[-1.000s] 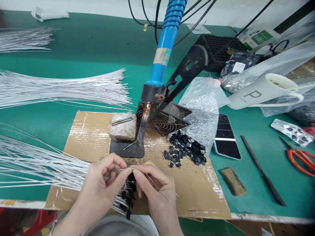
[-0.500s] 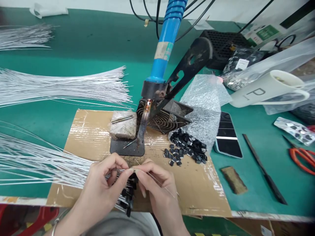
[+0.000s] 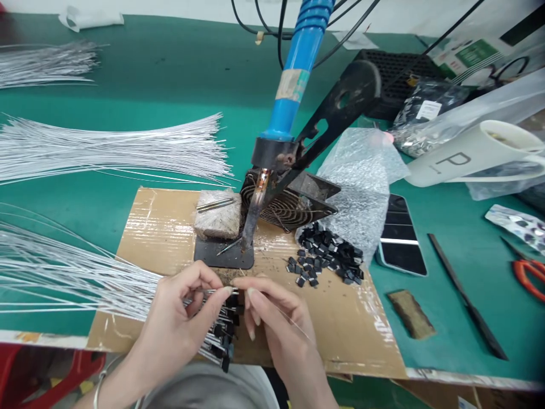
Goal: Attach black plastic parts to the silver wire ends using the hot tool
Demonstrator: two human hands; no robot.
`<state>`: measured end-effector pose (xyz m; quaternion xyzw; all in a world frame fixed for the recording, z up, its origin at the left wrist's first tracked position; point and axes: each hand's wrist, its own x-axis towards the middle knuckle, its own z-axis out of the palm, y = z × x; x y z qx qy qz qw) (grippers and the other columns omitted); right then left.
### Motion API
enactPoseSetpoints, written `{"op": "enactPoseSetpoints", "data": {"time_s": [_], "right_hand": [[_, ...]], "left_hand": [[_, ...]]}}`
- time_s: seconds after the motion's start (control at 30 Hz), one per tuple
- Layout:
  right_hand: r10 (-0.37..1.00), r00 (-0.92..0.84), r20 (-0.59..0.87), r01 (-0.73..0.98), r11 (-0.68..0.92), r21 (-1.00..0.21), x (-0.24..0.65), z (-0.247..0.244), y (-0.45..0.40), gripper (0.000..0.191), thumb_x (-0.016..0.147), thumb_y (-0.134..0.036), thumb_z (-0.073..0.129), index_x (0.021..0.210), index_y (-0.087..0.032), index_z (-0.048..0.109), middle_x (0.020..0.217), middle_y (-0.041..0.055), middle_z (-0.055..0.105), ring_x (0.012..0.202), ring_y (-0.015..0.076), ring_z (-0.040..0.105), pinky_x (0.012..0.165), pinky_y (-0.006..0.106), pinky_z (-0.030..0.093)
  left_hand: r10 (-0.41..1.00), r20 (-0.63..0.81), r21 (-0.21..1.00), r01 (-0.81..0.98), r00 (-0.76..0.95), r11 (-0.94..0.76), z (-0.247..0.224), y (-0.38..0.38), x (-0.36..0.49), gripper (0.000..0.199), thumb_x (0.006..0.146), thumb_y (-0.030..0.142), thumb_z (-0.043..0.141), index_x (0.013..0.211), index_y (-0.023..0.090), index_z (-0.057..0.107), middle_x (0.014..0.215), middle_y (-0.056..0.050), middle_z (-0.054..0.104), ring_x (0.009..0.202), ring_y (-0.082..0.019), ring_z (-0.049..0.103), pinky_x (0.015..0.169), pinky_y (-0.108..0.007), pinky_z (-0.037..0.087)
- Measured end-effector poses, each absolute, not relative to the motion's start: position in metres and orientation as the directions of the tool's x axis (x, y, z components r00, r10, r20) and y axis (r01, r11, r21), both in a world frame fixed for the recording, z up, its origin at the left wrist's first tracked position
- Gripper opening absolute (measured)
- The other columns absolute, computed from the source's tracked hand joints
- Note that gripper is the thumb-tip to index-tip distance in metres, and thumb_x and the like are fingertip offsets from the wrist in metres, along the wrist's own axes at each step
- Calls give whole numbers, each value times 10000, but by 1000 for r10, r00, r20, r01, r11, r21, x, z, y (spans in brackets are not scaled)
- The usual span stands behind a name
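Note:
My left hand [image 3: 183,315] pinches a thin white wire between thumb and forefinger near the cardboard's front. A bundle of white wires [image 3: 85,275] runs beneath that hand, and black connector ends [image 3: 225,335] show below its fingers. In my right hand [image 3: 283,321], close beside the left fingertips, is a fine strand of solder wire [image 3: 293,324] that trails back across the palm. What lies right at the left fingertips is too small to make out. Ahead of both hands, a blue-handled soldering iron [image 3: 289,108] points downward in its black holder.
Small black connectors [image 3: 330,255] lie heaped on the cardboard [image 3: 162,218], near a fan [image 3: 289,207] and a whitish block [image 3: 219,218]. To the right are a phone [image 3: 402,238], a flat file [image 3: 466,295], a brown pad [image 3: 411,313], scissors [image 3: 530,275] and a mug [image 3: 472,153].
My right fingertips have drawn slightly away from the left ones, which they met before. The whole view has shifted a little.

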<state>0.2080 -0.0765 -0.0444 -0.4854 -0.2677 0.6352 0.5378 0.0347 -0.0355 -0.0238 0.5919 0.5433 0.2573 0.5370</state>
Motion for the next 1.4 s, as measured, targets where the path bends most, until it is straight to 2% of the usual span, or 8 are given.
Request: {"op": "enactPoseSetpoints", "data": {"time_s": [0.1,0.3,0.77,0.9,1.0,1.2,1.4], "right_hand": [[949,143,-281,-353,-216,-910,205,-39,-78,238,918,-492,791,980,-278,876,762,7,611,578,100,545,534,248,404],[958,183,-220,-263,-168,-950,202,-35,-79,207,943,-462,772,995,-295,882,758,11,621,598,107,527,564,257,394],[958,197,-210,-236,-162,-958,204,-41,-80,195,965,-425,748,995,-280,874,779,16,640,594,96,533,556,240,408],[972,176,-154,-228,-112,-967,205,-49,-80,161,970,-382,752,991,-282,877,736,8,626,571,89,532,528,221,404],[978,143,-149,-271,-106,-957,204,-51,-79,140,953,-372,775,963,-279,879,724,7,633,557,86,535,504,213,391],[931,119,-346,-430,-266,-863,199,-44,-77,195,863,-437,859,839,-244,864,731,-11,629,515,57,509,498,215,353],[928,64,-368,-522,-283,-805,198,-47,-77,229,844,-448,870,808,-222,852,614,-36,559,472,55,441,478,219,318]], "left_hand": [[918,-287,917,357,275,180,-25,-37,35,292,999,456,626,842,209,617,663,30,539,571,-128,410,530,-264,282],[913,-309,919,332,266,214,-26,-38,34,284,991,458,639,852,210,634,691,24,553,579,-125,415,518,-264,271],[911,-302,926,312,280,211,-26,-40,34,273,994,450,645,855,216,634,701,23,550,601,-126,432,526,-267,273],[917,-297,926,314,267,209,-26,-40,35,272,993,451,649,858,216,635,707,18,560,607,-128,449,525,-263,281],[924,-280,928,321,261,191,-26,-41,35,266,991,439,651,850,215,635,704,18,560,604,-128,455,524,-261,285],[933,-252,930,332,257,159,-26,-41,36,260,1000,419,640,840,214,631,694,21,560,586,-124,449,516,-256,290],[949,-186,937,336,254,94,-23,-41,40,210,1005,339,642,837,213,633,646,53,507,538,-106,379,493,-230,296]]}}
